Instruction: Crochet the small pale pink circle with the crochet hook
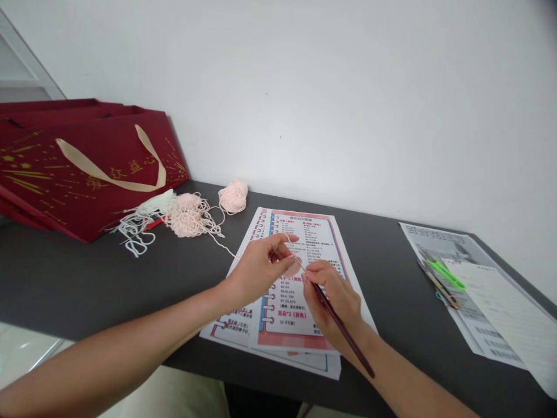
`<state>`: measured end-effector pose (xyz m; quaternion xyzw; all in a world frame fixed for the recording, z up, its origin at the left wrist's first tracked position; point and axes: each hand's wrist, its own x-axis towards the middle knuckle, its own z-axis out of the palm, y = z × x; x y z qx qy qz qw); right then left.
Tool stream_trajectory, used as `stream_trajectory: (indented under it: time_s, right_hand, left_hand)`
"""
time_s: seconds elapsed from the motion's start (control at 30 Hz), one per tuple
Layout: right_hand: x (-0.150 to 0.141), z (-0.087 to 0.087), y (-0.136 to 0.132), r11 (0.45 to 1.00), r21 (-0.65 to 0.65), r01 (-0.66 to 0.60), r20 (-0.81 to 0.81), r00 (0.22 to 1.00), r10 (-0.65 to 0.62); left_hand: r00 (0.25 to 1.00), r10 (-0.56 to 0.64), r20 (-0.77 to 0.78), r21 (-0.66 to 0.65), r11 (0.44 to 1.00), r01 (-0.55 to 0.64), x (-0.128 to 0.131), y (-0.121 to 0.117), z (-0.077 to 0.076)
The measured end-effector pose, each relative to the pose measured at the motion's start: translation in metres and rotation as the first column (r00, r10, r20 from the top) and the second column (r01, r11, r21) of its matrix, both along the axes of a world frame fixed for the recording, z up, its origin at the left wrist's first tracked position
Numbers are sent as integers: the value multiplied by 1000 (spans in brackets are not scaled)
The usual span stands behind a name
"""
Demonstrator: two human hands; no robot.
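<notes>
My right hand (335, 293) is closed around a crochet hook (344, 332) with a long dark red-brown handle, its thin metal tip pointing up and left. My left hand (255, 270) pinches pale pink yarn (223, 246), with a strand looped over the raised index finger. The hook's tip meets the yarn at the left fingertips; the stitches there are too small to make out. From the left hand the strand runs back to a loose pink yarn heap (187, 219). Both hands are above printed instruction sheets (300, 342) with red headings.
A pink yarn ball (234, 196) lies near the wall, and white yarn (137, 229) lies beside the pink heap. Dark red gift bags (143, 145) stand at the left. On the right, green-handled scissors (448, 274) rest on papers (500, 305). The table (174, 284) is dark grey.
</notes>
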<state>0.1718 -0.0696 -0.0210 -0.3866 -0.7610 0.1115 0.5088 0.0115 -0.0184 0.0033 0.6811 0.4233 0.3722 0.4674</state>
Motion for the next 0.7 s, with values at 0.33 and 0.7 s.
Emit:
stream_trajectory:
  time_s: [0.33,0.7]
  right_hand:
    - [-4,-10,-1,1000,-24,4,32,999,-3]
    - [18,-4,23,967,141,-213,377,915,147]
  left_hand:
    - [997,82,-7,18,996,-82,1,-2,-6]
    - [905,-12,426,-476,848,235,2,1,-8]
